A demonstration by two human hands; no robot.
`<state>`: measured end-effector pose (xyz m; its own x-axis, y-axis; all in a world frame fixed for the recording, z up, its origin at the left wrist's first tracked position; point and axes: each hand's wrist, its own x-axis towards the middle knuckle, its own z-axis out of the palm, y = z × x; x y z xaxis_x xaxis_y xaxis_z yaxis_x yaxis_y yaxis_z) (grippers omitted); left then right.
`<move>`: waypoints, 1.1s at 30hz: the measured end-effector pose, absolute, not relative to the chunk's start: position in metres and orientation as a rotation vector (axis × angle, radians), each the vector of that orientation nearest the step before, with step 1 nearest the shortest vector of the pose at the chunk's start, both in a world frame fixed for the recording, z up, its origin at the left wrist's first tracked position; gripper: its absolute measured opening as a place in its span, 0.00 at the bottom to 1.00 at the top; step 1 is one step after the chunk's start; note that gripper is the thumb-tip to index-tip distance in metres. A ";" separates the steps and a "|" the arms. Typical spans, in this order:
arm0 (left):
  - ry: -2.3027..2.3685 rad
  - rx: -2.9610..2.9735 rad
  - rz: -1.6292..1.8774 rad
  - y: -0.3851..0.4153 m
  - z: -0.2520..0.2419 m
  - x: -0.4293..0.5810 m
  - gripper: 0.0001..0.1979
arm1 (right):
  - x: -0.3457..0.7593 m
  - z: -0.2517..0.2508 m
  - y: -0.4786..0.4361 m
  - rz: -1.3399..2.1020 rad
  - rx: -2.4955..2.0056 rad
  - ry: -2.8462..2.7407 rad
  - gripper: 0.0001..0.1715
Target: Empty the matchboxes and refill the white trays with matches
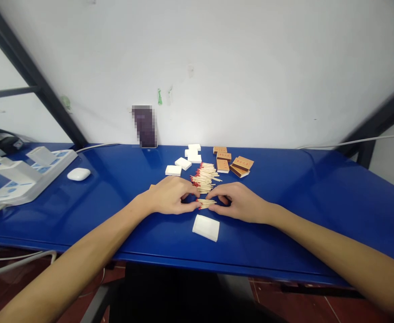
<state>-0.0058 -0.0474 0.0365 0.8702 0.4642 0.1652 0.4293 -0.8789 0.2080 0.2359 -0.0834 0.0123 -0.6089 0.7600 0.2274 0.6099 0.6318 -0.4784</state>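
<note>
A small bunch of matches (205, 203) lies crosswise between my two hands, red heads to the left. My left hand (175, 195) has thumb and forefinger closed at the head end. At the plain stick end, my right hand (239, 202) pinches with thumb and forefinger. Just beyond the fingers is a larger loose pile of matches (205, 177), heads mostly to the left. Nearer to me rests a white matchbox tray (205, 227), slightly turned. A bit of orange-brown card (152, 186) peeks out behind my left wrist, mostly hidden.
Several white matchbox trays (173, 170) sit behind the left hand, and several brown matchboxes (222, 165) lie at the back right. A phone (145, 127) leans on the wall. Left are a white earbud case (79, 174) and a power strip (32, 177) on the blue table (291, 179).
</note>
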 end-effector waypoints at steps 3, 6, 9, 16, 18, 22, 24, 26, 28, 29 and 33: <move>0.672 2.913 0.326 -0.046 0.034 -0.006 0.17 | 0.235 0.010 -0.082 0.516 -1.083 -2.410 0.10; 0.671 2.940 0.311 -0.045 0.033 -0.005 0.19 | 0.234 0.009 -0.082 0.519 -1.094 -2.396 0.10; 0.718 2.964 0.290 -0.046 0.032 -0.004 0.20 | 0.233 0.009 -0.082 0.528 -1.109 -2.402 0.10; 0.713 2.947 0.348 -0.051 0.031 0.002 0.14 | 0.234 0.009 -0.082 0.588 -1.157 -2.405 0.09; 0.727 2.933 0.355 -0.052 0.030 0.002 0.13 | 0.234 0.010 -0.082 0.590 -1.162 -2.403 0.08; 0.742 2.931 0.343 -0.052 0.029 0.003 0.15 | 0.234 0.009 -0.082 0.541 -1.152 -2.423 0.09; 0.735 2.939 0.344 -0.051 0.029 0.003 0.16 | 0.235 0.007 -0.081 0.517 -1.130 -2.428 0.11; 0.721 2.950 0.355 -0.050 0.028 0.002 0.16 | 0.236 0.005 -0.080 0.511 -1.111 -2.426 0.12; 0.706 2.963 0.364 -0.050 0.026 0.002 0.16 | 0.236 0.004 -0.079 0.513 -1.104 -2.424 0.14; 0.701 2.971 0.367 -0.049 0.026 0.001 0.16 | 0.235 0.004 -0.079 0.513 -1.103 -2.425 0.14; 0.688 2.995 0.435 -0.050 0.026 0.000 0.19 | 0.233 0.007 -0.079 0.504 -1.109 -2.435 0.12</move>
